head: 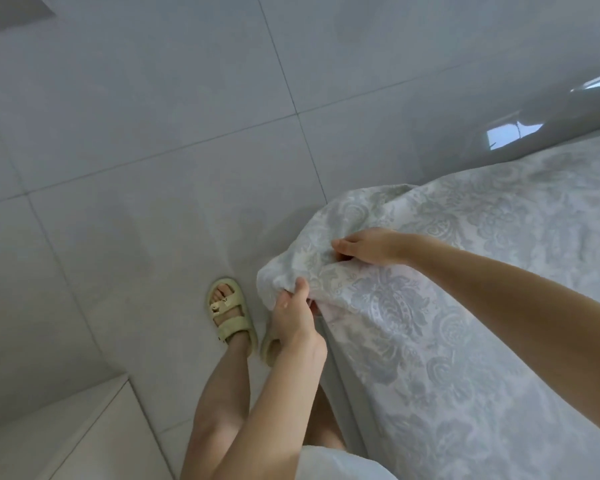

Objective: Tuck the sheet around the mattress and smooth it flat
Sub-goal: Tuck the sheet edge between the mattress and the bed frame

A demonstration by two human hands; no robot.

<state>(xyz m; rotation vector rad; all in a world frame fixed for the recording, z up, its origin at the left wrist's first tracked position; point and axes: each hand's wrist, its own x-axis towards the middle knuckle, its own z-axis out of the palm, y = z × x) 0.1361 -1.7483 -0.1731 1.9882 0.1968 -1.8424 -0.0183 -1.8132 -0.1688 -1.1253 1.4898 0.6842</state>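
Sheet: the pale patterned sheet (465,306) covers the bed across the right of the view; its loose corner bunches at the bed's corner and hangs out toward 9 o'clock, not yet tucked
Bed edge: the mattress (343,386) is mostly hidden under cloth; a plain strip of its side shows (I take it for the mattress, though it could be the base), running from the corner toward 5 o'clock
Left: the left hand (298,317) sits just below the corner; its fingers are curled round the hanging edge, thumb on top pinching a fold
Right: the right hand (368,249) lies on top of the corner, at 1 o'clock from the other; its fingers are curled into a bunch of cloth, the tips partly hidden
Turning point: the slack bulges at 11 o'clock from the lower hand and 8 o'clock from the upper; the lower hand is nearer the free edge, so it probably pushes the cloth under toward 4 o'clock while the other holds the top taut
Around: grey tiled floor (153,168); a sandal (229,310) at 9 o'clock of the lower hand
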